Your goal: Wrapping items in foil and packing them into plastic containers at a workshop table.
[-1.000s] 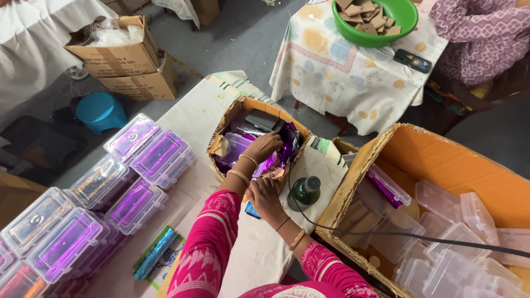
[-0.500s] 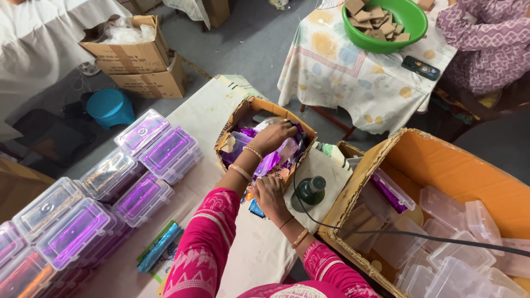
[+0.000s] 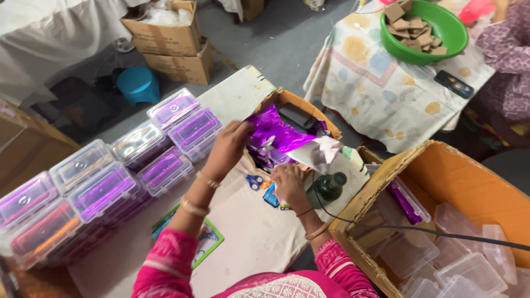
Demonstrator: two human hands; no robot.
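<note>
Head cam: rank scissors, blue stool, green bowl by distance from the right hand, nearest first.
From the right hand:
1. Scissors, just to its left on the table.
2. Blue stool, on the floor, upper left.
3. Green bowl, on the far table, upper right.

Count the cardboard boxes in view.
4: two stacked cardboard boxes top left, a small box holding purple foil by the left hand, a large box at right. More may be hidden.

lidded boxes (image 3: 138, 165) L of carton (image 3: 298, 118) | foil (image 3: 281, 132) in carton | bottle (image 3: 329, 186) R
</note>
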